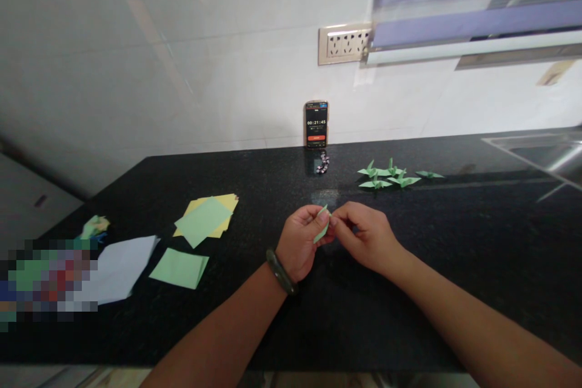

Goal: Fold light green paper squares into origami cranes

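Black counter [318, 327]: bears folded green cranes [403, 180], ahead and to the right.
Left hand [300, 239]: holds small green paper [321, 234] between thumb and fingers.
Right hand [367, 233]: pinches narrowly at that paper's edge.
Small green paper: sits between both hands; seems mid-fold, calling next for steady hold and precise fingertip creasing.

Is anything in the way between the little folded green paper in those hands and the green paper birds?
Only the right hand, which sits close beside the straight line from the small folded green paper to the green folded-paper birds. Nothing else visible stands between.
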`<act>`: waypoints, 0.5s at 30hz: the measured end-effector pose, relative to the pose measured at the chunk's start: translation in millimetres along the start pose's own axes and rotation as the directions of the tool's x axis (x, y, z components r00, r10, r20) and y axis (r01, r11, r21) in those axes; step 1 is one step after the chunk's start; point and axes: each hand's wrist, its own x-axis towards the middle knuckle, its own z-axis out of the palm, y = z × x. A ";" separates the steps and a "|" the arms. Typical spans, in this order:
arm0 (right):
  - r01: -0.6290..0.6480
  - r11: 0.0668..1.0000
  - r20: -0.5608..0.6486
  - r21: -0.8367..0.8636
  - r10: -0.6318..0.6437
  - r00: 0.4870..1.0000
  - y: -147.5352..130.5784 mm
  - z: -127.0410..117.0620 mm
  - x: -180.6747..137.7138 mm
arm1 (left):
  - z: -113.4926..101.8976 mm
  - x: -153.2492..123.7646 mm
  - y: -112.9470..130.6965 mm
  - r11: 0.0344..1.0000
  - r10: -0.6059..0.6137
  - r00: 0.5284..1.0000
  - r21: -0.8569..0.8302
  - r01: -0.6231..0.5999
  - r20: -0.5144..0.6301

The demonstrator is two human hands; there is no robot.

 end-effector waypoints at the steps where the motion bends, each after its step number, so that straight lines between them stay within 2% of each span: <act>1: -0.011 1.000 0.010 0.019 0.011 1.000 -0.6 0.0 0.1 | 0.0 0.3 0.3 1.000 0.002 1.000 -0.012 -0.002 0.000; 5: -0.137 0.979 0.055 0.150 0.130 0.990 1.1 0.0 1.7 | -0.7 2.5 1.9 0.999 0.000 1.000 -0.053 -0.001 -0.013; 9: -0.364 0.874 0.084 0.321 0.357 0.930 7.3 2.2 3.2 | -0.8 4.1 3.5 0.998 -0.025 0.999 -0.057 0.022 -0.047; 12: -0.389 0.829 0.122 0.402 0.373 0.920 8.2 5.3 3.1 | -0.5 3.7 3.6 0.999 -0.013 0.999 -0.030 0.011 -0.049; 15: -0.376 0.835 0.100 0.403 0.368 0.924 6.2 6.7 3.1 | -0.9 3.1 2.9 0.998 -0.008 0.998 0.059 0.012 -0.061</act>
